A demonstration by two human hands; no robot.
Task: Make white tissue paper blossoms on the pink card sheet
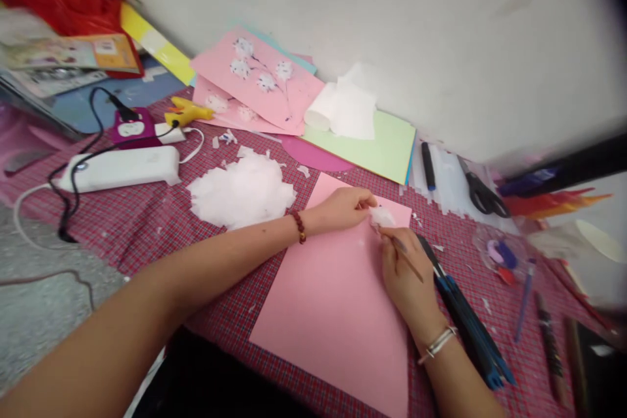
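Note:
A sheet of pink paper lies on the checked tablecloth in front of me. Near its top right corner sits a small white tissue tuft. My left hand rests on the sheet, its fingers curled and pinched at the tuft's left edge. From below, my right hand grips a thin brown stick, its tip at the tuft; whether it is a brush is unclear. A pile of torn white tissue lies left of the sheet.
Pink cards with white flowers and a tissue roll lie along the wall. A yellow glue gun and a white power strip with cords are at left. At right are a blue-black tool, scissors and a marker.

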